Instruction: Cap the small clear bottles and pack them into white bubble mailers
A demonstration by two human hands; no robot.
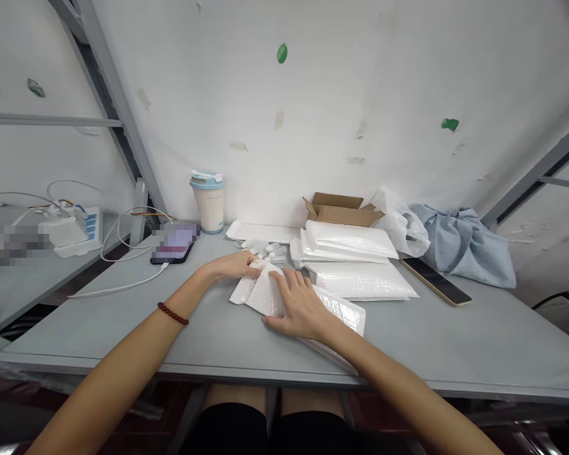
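Note:
A white bubble mailer (265,292) lies on the grey table (123,328) in front of me. My right hand (299,308) rests flat on it, fingers spread. My left hand (234,265) pinches the mailer's far flap end, fingers closed on it. More white mailers (342,311) lie under my right wrist. Small white items (265,248) sit just beyond my left hand; what they are is unclear.
Stacked bubble mailers (355,259) and an open cardboard box (339,210) stand behind. A phone (436,281) lies right, beside a blue cloth (464,243) and plastic bag (401,224). A cup (207,201) and a charging phone (173,246) are left.

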